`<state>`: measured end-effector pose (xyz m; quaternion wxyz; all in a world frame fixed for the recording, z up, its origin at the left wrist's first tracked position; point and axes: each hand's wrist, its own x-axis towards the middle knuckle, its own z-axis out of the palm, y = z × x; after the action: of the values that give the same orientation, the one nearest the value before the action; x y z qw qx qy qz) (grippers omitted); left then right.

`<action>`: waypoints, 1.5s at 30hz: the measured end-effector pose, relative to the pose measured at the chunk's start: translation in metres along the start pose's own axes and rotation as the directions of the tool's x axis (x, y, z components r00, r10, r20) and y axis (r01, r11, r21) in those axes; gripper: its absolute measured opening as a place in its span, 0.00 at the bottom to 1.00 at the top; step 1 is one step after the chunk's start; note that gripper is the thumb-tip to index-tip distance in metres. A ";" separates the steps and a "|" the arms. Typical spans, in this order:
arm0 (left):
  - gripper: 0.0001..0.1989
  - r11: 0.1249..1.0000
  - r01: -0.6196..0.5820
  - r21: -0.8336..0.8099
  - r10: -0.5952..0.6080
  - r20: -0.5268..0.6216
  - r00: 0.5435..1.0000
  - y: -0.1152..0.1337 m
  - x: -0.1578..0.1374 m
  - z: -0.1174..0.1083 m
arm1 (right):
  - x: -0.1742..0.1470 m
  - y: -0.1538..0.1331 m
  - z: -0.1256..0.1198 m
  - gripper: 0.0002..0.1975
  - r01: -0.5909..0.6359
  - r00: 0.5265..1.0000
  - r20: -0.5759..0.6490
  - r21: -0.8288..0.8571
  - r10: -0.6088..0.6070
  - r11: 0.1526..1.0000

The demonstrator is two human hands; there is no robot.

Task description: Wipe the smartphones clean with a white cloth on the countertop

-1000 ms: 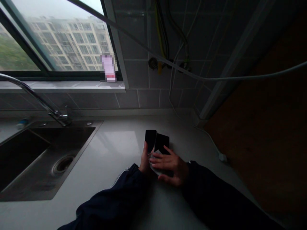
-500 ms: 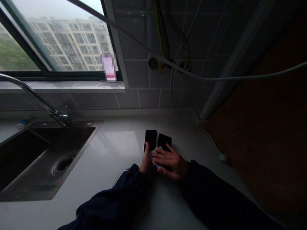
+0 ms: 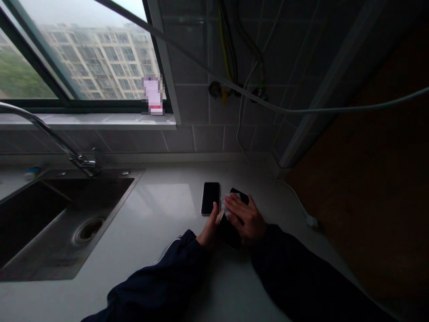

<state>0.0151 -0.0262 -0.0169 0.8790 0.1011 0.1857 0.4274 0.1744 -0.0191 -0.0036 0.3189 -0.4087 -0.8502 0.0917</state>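
Two black phones lie side by side on the white counter (image 3: 161,210). The left phone (image 3: 210,198) lies flat with nothing touching it. My right hand (image 3: 246,219) presses a small white cloth (image 3: 225,205) onto the right phone (image 3: 238,196), covering most of it. My left hand (image 3: 210,231) grips that phone's near left edge, thumb pointing up beside the cloth. Both arms wear dark sleeves.
A steel sink (image 3: 43,255) with a drain and a curved faucet (image 3: 53,138) sits on the left. A blurred pink item (image 3: 153,96) stands on the window sill. A white cable (image 3: 288,188) runs along the counter's right side to a plug (image 3: 311,220).
The left phone, held tilted in my left hand before, now lies flat. My left hand has shifted to the right phone. My right hand slid the cloth toward the phone's far end.
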 end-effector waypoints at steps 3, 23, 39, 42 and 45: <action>0.34 0.996 0.016 0.087 -0.017 0.007 1.000 -0.002 -0.002 0.004 | 0.002 0.005 0.000 0.22 -0.112 0.990 -0.089 -0.060 0.106 0.992; 0.34 0.994 -0.029 0.106 0.044 -0.141 0.989 0.015 -0.012 0.012 | 0.002 0.011 0.002 0.22 -0.171 0.983 -0.067 -0.036 0.168 0.985; 0.35 0.997 -0.061 0.053 0.067 -0.124 0.990 0.011 -0.008 0.018 | -0.004 0.019 0.015 0.25 0.014 1.000 0.017 -0.001 -0.014 1.000; 0.35 0.996 -0.073 0.044 0.079 -0.141 0.987 0.010 -0.005 0.013 | -0.005 0.020 0.018 0.26 0.034 0.999 0.013 0.019 -0.035 0.999; 0.34 0.995 -0.094 0.041 0.098 -0.138 0.986 0.010 -0.004 0.011 | -0.006 0.022 0.020 0.26 0.060 0.998 0.012 0.057 -0.060 0.997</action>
<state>0.0102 -0.0236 -0.0029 0.8404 0.0947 0.2488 0.4721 0.1788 -0.0078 -0.0310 0.3271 -0.3733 -0.8613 0.1088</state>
